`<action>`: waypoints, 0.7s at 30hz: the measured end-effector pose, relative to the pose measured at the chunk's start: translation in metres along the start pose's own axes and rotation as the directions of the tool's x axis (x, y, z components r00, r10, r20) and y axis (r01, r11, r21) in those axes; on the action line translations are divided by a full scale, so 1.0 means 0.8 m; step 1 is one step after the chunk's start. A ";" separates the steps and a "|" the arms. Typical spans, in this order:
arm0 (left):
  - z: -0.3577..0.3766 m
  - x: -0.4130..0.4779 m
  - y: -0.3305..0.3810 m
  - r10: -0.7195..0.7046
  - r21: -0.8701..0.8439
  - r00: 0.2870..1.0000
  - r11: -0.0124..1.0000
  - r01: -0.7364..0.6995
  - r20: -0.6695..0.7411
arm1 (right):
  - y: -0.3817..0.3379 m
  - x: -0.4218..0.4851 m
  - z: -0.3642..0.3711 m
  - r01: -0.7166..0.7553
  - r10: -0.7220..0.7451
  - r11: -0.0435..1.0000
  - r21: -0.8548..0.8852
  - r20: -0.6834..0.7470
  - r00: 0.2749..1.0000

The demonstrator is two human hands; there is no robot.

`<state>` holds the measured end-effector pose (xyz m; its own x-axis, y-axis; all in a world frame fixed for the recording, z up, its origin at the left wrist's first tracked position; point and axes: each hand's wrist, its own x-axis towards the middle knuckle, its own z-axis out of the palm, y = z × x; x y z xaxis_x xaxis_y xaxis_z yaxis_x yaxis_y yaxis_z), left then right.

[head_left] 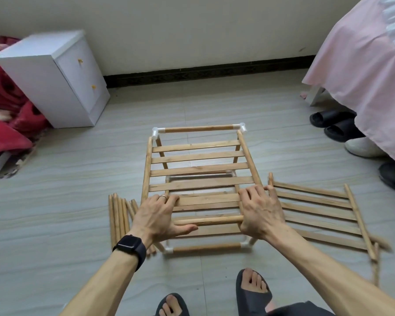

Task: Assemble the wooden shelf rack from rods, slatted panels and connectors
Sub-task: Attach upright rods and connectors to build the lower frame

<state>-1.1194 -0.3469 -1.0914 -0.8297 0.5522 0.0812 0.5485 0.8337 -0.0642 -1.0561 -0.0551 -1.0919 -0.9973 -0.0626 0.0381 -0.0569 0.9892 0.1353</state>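
Note:
A partly built wooden rack stands on the floor, with rods joined by white connectors at its corners. A slatted panel lies on top of it, tilted. My left hand grips the panel's near end at the left, fingers over a slat and thumb under the near rod. My right hand grips the same end at the right corner. A second slatted panel lies flat on the floor to the right. Several loose rods lie to the left of the rack.
A white bedside cabinet stands at the back left beside red bedding. A pink bed cover hangs at the right, with dark and white slippers under it. My sandalled feet are just in front of the rack.

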 end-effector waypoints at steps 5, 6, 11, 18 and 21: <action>-0.001 -0.011 -0.020 0.029 0.111 0.999 0.993 -0.031 0.018 | 0.004 0.005 0.002 0.020 -0.021 1.000 0.003 0.067 0.998; -0.002 -0.015 -0.024 0.011 0.118 0.999 0.993 -0.015 0.032 | 0.003 0.005 0.001 0.017 -0.018 1.000 0.002 0.053 0.998; -0.009 -0.012 -0.019 -0.056 0.118 0.996 0.992 0.047 0.075 | -0.002 0.005 0.001 0.004 -0.004 1.000 0.020 -0.001 1.000; -0.007 -0.010 -0.019 -0.077 0.124 0.996 0.990 0.071 0.044 | -0.005 0.008 0.007 -0.006 0.004 1.000 -0.016 -0.084 0.996; -0.007 -0.008 -0.019 -0.070 0.122 0.996 0.990 0.063 0.050 | -0.004 0.009 0.006 -0.006 0.005 1.000 -0.021 -0.060 0.998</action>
<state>-1.1220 -0.3633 -1.0856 -0.8700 0.4918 0.0353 0.4785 0.8594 -0.1802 -1.0630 -0.0577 -1.0971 -0.9930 -0.0656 0.0982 -0.0497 0.9865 0.1563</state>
